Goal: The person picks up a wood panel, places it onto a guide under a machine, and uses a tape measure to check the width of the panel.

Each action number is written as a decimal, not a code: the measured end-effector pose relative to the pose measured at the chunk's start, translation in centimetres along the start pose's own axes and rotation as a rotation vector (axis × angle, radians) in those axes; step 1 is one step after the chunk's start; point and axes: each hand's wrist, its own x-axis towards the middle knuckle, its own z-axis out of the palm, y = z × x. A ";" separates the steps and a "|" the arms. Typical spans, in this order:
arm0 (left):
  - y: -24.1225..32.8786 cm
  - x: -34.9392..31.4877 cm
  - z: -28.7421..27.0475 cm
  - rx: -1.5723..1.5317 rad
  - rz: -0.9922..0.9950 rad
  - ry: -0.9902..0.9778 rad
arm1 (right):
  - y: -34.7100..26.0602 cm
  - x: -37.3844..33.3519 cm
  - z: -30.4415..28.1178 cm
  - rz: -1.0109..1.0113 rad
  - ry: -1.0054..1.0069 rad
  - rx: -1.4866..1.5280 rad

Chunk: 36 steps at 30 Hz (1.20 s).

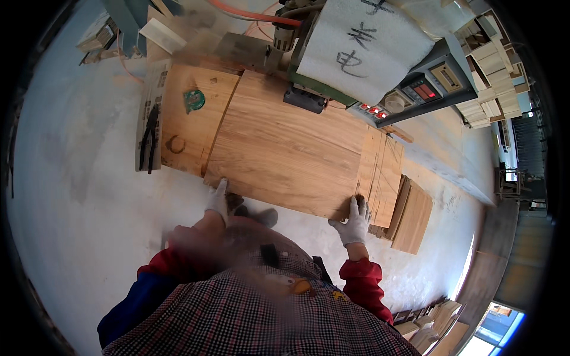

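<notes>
A wide wooden panel (285,145) with brown grain lies flat on the worktable, under the front of a machine. At its near left corner is my left hand (218,200), in a white glove, closed on the edge; part of its fingers is hidden. My right hand (353,222), also white-gloved, rests at the panel's near right edge. Its fingers are stretched forward onto the wood and the thumb points out to the left.
The machine's control box (424,89) with lit red displays overhangs the far right. A green tape measure (193,101) lies on the table's left board (178,130), with black pliers (149,139) beyond its left edge. Stacked boards (412,216) stand low at right.
</notes>
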 end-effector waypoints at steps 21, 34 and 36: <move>2.2 -0.5 0.3 0.123 -0.068 -0.027 | -0.8 -0.1 1.6 0.011 -0.004 0.122; 0.9 1.5 -1.1 0.056 -0.031 -0.072 | -2.6 -0.2 1.4 0.074 -0.049 0.144; 0.9 1.6 -1.3 0.063 -0.038 -0.082 | -2.8 -0.3 1.4 0.064 -0.040 0.127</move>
